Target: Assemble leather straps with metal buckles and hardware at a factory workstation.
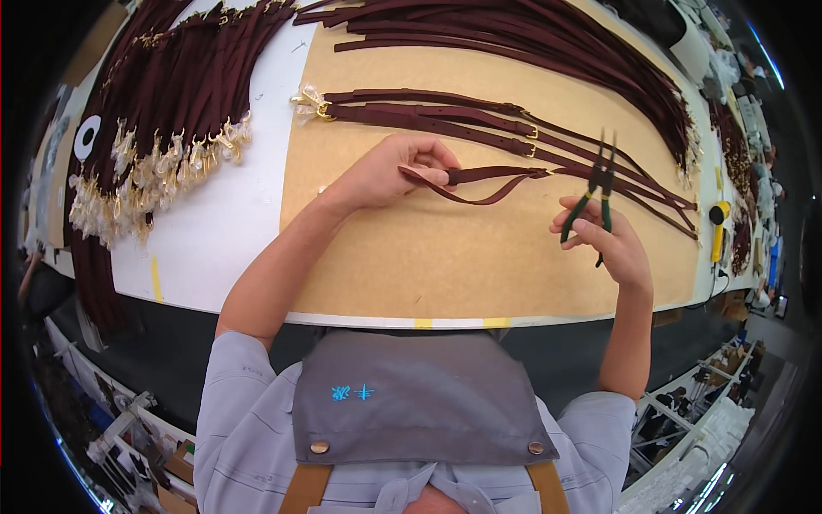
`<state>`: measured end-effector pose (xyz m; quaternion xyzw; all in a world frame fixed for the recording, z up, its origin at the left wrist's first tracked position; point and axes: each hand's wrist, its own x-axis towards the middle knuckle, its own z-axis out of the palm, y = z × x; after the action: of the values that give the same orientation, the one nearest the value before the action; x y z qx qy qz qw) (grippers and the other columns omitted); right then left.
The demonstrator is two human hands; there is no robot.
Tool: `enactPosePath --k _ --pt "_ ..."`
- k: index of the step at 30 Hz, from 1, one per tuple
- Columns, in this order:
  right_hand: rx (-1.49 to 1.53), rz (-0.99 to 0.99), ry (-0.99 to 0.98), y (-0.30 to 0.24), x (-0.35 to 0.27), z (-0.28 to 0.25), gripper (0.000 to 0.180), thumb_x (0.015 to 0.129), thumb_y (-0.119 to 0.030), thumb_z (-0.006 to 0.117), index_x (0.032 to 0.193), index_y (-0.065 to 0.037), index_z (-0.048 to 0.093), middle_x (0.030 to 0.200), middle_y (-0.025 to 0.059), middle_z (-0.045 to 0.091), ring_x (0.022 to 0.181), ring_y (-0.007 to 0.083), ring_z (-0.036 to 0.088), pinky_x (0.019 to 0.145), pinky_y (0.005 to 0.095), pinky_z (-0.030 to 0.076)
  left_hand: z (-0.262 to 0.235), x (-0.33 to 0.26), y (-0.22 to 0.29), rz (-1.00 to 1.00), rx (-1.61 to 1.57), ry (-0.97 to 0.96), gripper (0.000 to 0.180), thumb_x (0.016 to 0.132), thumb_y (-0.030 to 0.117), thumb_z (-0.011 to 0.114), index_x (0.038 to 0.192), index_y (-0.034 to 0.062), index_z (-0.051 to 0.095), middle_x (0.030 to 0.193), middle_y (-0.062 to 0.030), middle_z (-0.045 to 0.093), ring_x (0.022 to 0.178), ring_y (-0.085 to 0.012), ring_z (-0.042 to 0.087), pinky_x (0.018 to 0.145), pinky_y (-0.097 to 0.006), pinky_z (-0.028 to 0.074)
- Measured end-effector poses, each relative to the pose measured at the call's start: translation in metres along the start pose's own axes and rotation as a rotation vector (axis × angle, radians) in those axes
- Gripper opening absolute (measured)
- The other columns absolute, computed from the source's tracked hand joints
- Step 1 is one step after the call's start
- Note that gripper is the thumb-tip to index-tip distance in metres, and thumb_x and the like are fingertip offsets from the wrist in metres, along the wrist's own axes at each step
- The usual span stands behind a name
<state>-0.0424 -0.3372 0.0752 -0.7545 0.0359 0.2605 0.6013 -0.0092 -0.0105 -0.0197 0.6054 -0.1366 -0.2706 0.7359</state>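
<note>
My left hand (402,171) is closed on the end of a dark maroon leather strap (492,175), pinched between thumb and fingers. The strap bends into a narrow loop and runs right toward a small gold fitting. In my right hand (612,240) is a pair of long-nosed pliers (603,177) with dark green handles, its jaws pointing away from me and slightly apart. The pliers are above the strap's right stretch; whether they touch it I cannot tell. Just beyond my hands lie more maroon straps (428,122) with gold buckles (530,150) and wrapped gold clasps (312,104) at their left end.
A brown sheet (368,274) covers the middle of the white table (197,265). At the far left hangs a thick bundle of maroon straps (188,94) with plastic-wrapped clasps. Another long pile of straps (479,38) spans the far side. A yellow-handled tool (718,231) lies at right.
</note>
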Motion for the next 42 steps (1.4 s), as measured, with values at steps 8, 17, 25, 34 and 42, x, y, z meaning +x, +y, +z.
enactPosePath --k 8,17,25,34,42 --pt "-1.449 -0.495 0.265 0.001 0.029 0.034 0.049 0.081 0.004 0.050 0.129 0.010 0.042 0.121 0.0218 0.046 0.122 0.0342 0.043 0.100 0.0386 0.042 -0.001 -0.003 0.013 -0.217 -0.013 0.060 0.012 0.088 0.006 0.065 0.099 0.0025 0.063 0.086 -0.0024 0.068 0.057 -0.0022 0.051 0.047 -0.018 0.036" --pt "-1.954 -0.610 0.321 -0.007 0.042 0.053 0.053 0.082 0.001 0.051 0.132 0.015 0.038 0.120 0.0247 0.046 0.125 0.0376 0.041 0.108 0.0389 0.035 0.000 -0.004 0.008 -0.188 -0.021 0.093 0.019 0.086 0.015 0.068 0.100 0.0036 0.062 0.087 -0.0039 0.072 0.049 0.0022 0.043 0.039 -0.017 0.024" --pt "-1.735 -0.752 0.322 0.005 0.062 0.058 0.048 0.079 0.002 0.054 0.125 0.011 0.044 0.116 0.0231 0.047 0.119 0.0368 0.045 0.101 0.0403 0.041 -0.001 -0.005 0.009 -0.250 -0.113 0.080 0.014 0.088 0.005 0.061 0.101 0.0008 0.062 0.088 -0.0061 0.070 0.047 -0.0007 0.041 0.039 -0.017 0.027" --pt "-1.388 -0.834 0.315 0.012 0.065 0.049 0.024 0.076 -0.002 0.067 0.096 0.000 0.053 0.093 0.0146 0.052 0.086 0.0310 0.054 0.076 0.0389 0.046 -0.002 -0.007 0.002 -0.259 -0.145 0.039 0.019 0.086 0.012 0.066 0.101 0.0015 0.061 0.088 -0.0080 0.070 0.048 -0.0019 0.044 0.044 -0.017 0.033" --pt "-1.507 -0.740 0.297 0.014 0.062 0.049 0.020 0.077 -0.004 0.060 0.095 0.002 0.053 0.093 0.0150 0.052 0.088 0.0280 0.052 0.077 0.0373 0.045 0.002 -0.001 0.002 -0.251 -0.113 0.076 0.018 0.086 0.012 0.067 0.100 0.0014 0.061 0.087 -0.0081 0.070 0.052 -0.0011 0.047 0.045 -0.017 0.031"
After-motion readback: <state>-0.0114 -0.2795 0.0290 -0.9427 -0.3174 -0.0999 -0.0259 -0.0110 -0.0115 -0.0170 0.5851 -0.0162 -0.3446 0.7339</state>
